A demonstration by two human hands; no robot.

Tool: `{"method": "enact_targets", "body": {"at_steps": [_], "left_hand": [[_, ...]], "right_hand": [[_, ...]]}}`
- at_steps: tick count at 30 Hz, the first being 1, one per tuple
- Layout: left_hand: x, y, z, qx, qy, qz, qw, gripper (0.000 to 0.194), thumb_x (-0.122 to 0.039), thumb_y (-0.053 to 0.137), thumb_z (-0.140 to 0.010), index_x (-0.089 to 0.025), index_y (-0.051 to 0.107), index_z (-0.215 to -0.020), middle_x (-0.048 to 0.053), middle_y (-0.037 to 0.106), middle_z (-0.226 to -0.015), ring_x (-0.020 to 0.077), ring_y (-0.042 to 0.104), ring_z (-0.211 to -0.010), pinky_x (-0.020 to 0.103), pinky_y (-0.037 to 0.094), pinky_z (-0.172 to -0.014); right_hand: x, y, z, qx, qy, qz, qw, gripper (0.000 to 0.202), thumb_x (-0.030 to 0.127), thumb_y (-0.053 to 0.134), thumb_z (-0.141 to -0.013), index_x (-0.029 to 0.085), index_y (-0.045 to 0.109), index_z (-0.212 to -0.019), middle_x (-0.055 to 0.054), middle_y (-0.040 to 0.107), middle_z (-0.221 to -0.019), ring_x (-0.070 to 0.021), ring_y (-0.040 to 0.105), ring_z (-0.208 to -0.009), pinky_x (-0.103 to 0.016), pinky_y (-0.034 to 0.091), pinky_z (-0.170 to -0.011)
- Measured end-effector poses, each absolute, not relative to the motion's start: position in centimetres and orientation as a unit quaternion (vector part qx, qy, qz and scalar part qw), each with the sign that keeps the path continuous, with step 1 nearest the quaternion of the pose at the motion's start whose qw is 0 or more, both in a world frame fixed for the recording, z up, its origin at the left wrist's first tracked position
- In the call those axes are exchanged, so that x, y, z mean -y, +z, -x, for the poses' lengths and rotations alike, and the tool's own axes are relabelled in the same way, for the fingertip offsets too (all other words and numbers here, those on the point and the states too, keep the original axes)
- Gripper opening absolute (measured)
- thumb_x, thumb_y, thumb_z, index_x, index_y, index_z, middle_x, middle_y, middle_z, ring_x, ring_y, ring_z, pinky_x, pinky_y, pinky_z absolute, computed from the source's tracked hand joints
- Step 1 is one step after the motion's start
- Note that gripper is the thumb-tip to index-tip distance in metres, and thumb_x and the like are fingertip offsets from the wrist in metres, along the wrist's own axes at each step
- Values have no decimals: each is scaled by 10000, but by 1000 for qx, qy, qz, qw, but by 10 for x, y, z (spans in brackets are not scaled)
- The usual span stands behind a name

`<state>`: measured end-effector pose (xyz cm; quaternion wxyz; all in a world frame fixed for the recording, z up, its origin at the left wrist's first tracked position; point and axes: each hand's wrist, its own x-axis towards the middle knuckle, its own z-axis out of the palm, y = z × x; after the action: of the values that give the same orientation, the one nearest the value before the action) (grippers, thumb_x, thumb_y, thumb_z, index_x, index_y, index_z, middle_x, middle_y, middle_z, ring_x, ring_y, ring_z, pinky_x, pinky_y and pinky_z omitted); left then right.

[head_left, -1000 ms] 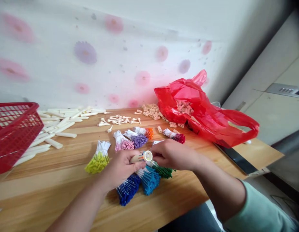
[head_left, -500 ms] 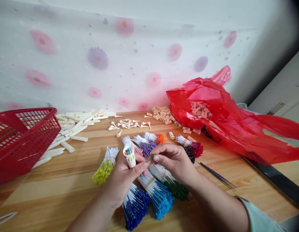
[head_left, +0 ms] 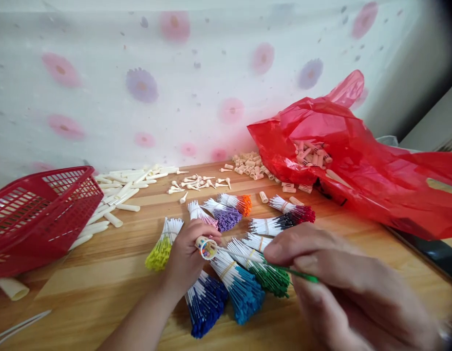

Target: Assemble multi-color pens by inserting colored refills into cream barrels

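Observation:
My left hand is closed around a small cream slotted tube, with several coloured tips inside its open end. The tube is tilted, mouth towards me. Large and blurred near the camera, my right hand pinches a thin white stick with a green end. Its white part points left towards the tube. Below lie banded bundles of similar sticks: green, light blue, dark blue and yellow-green. Purple, orange, black and red bundles lie farther back.
A red plastic bag with slotted tubes inside spreads at the right, beside a pile of loose tubes. Small pointed cream pieces lie at the back. To the left are long cream tubes and a red basket.
My right hand has moved right and closer to the camera with the green-ended stick. The tube in my left hand has tipped from nearly upright towards me. The camera view has shifted slightly.

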<state>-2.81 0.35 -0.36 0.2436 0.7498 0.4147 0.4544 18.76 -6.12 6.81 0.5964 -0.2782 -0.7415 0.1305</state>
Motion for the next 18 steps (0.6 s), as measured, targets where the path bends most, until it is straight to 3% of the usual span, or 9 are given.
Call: {"method": "enact_targets", "body": {"at_steps": [4, 10, 18], "left_hand": [[-1, -1, 25, -408, 447, -754, 255, 108, -169, 591, -820, -203, 658, -744, 5, 602, -722, 172, 592, -742, 282, 442, -706], [1, 2, 22, -425, 431, -750, 266, 128, -162, 581, -799, -209, 628, -690, -3, 592, -691, 175, 579, -722, 286, 441, -698], [-2, -3, 24, -444, 414, -742, 285, 139, -253, 578, -794, -206, 639, -678, 7, 604, -689, 187, 577, -715, 286, 454, -662]], "right_hand": [[52, 72, -182, 811, 91, 231, 529, 187, 65, 565, -813, 186, 592, -953, -83, 711, -857, -160, 693, -819, -238, 595, -691], [43, 61, -167, 788, 75, 210, 575, 136, 35, 576, -785, 110, 584, -898, -118, 699, -800, -143, 678, -772, -231, 580, -718], [43, 65, -163, 762, 78, 272, 582, 251, 8, 553, -758, 209, 562, -909, -73, 710, -794, -150, 685, -712, -254, 586, -650]]}}
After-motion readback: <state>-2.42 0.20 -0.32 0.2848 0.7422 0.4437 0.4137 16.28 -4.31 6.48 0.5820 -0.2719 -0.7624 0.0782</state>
